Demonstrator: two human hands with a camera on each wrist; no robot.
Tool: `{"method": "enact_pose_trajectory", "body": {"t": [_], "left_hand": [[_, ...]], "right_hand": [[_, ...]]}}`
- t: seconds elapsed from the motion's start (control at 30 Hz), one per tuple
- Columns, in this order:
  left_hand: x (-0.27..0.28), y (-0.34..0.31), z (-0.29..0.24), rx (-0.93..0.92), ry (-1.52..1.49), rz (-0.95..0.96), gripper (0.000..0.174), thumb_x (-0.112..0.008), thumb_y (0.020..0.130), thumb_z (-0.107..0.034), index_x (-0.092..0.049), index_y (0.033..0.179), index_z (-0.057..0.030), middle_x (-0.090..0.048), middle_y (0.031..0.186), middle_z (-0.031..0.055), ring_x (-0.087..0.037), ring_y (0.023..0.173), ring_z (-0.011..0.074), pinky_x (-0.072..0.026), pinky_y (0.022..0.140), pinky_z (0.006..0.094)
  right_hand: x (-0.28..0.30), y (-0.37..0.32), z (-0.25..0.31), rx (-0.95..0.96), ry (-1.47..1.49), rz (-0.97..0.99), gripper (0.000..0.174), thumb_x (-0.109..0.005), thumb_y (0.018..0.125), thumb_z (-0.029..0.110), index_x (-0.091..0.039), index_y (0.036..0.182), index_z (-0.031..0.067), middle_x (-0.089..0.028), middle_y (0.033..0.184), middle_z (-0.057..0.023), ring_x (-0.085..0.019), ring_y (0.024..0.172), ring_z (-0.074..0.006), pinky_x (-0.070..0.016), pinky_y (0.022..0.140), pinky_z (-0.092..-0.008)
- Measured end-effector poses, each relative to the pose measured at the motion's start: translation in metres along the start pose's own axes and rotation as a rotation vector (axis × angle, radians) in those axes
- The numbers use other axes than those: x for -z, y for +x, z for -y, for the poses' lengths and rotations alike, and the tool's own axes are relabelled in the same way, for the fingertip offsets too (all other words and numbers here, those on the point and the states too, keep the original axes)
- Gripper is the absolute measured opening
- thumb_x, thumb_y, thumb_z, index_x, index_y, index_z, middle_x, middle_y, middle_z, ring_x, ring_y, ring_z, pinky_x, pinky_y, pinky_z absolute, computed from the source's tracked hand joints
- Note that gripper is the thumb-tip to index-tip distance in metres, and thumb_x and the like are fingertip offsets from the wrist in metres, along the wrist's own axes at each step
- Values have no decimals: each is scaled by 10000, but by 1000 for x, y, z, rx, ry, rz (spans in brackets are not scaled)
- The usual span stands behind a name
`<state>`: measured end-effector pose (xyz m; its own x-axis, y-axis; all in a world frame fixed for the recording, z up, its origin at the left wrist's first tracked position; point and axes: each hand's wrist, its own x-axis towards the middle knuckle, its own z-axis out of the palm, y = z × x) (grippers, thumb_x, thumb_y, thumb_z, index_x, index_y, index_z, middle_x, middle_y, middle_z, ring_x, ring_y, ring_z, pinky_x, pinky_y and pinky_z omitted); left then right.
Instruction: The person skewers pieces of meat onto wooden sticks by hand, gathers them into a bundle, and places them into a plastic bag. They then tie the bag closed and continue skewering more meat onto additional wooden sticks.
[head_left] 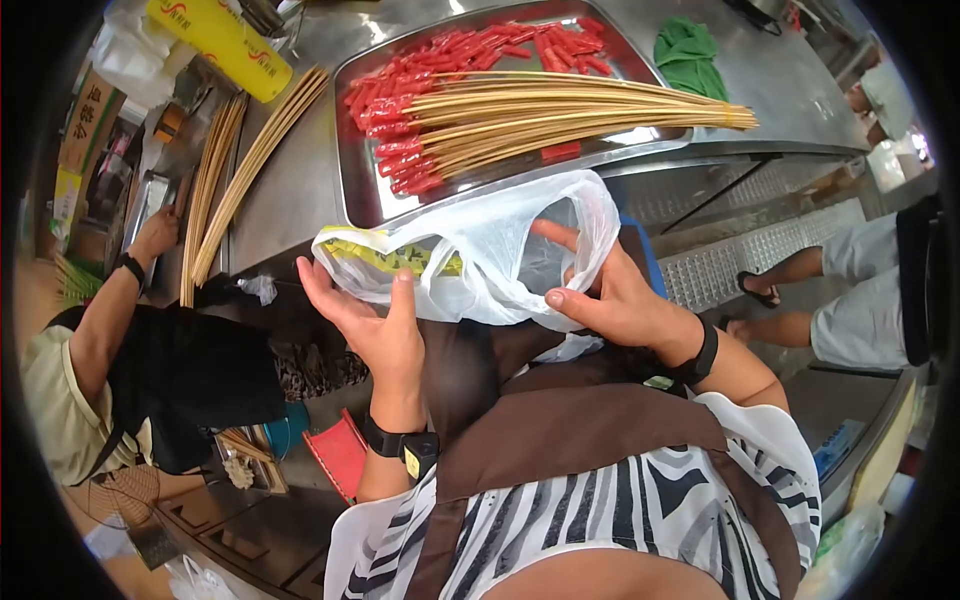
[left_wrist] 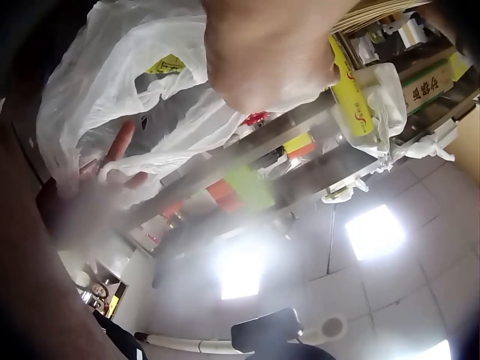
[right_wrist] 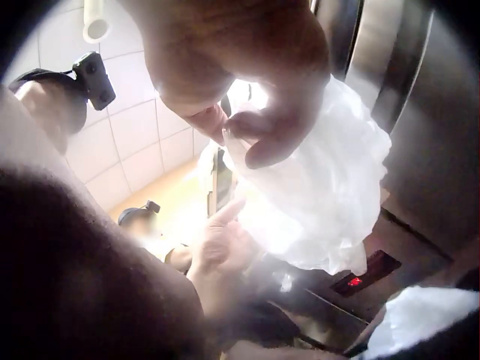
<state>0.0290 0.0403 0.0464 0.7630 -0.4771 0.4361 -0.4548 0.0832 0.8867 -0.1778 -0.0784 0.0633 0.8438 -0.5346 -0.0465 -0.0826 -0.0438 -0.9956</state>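
In front of the apron, both hands hold up a white plastic bag (head_left: 480, 265), its handle loops spread. Yellow printed plastic (head_left: 350, 237) shows through and inside its left part. My left hand (head_left: 365, 320) supports the bag's left end, palm up with fingers extended and thumb raised. On the other side, my right hand (head_left: 630, 300) holds the right handle, with fingers inside the loop and thumb at its lower edge. Seen in the right wrist view, thumb and fingertips of the right hand (right_wrist: 255, 82) pinch the thin plastic.
Beyond the bag, a metal tray (head_left: 350, 195) holds red-wrapped pieces (head_left: 470, 50) and long wooden skewers (head_left: 600, 100). More skewers (head_left: 265, 160), a yellow roll (head_left: 220, 45) and a green cloth (head_left: 690, 60) lie around it. People stand at left and right.
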Motion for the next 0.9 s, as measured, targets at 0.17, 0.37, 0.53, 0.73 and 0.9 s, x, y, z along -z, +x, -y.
{"method": "enact_pose_trajectory", "body": {"t": [0.17, 0.37, 0.53, 0.73, 0.9], "left_hand": [[5, -21, 30, 640, -400, -88, 690, -606, 839, -254, -193, 1356, -58, -363, 1314, 109, -394, 1180, 247, -316, 935, 482], [-7, -54, 62, 1147, -518, 347, 585, -578, 831, -399, -356, 1278, -94, -461, 1197, 87, -443, 1118, 260, -391, 877, 488], [-40, -48, 80, 1176, -596, 590, 909, -656, 782, -305, -48, 1376, 18, -366, 1292, 191, -432, 1146, 291, -424, 864, 455], [-71, -50, 74, 1125, -816, 592, 312, -516, 821, -18, -481, 1130, 9, -598, 1038, 112, -608, 924, 209, -509, 799, 329], [-37, -37, 84, 1048, -872, 486, 344, -483, 802, 49, -509, 1135, -28, -590, 1055, 89, -595, 949, 222, -518, 771, 384]], "right_hand": [[-10, 5, -11, 93, 206, -84, 794, -601, 802, 61, -60, 1383, 25, -378, 1357, -136, -444, 699, -34, -407, 593, -183], [-16, 8, -19, 189, 191, 19, 855, -599, 782, 63, -7, 1398, 29, -360, 1361, -120, -434, 875, -82, -408, 753, -235], [-11, -4, -19, 211, 201, 82, 932, -614, 760, 63, 60, 1403, 37, -412, 1341, -71, -377, 751, -84, -393, 712, -223], [10, -34, -1, 175, 85, 45, 818, -664, 719, 93, -203, 1391, 27, -433, 1292, -56, -433, 725, -97, -393, 675, -233], [43, -59, -34, 231, -95, -153, 719, -673, 716, 105, -297, 1319, 0, -529, 920, -77, -505, 820, -150, -407, 742, -280]]}}
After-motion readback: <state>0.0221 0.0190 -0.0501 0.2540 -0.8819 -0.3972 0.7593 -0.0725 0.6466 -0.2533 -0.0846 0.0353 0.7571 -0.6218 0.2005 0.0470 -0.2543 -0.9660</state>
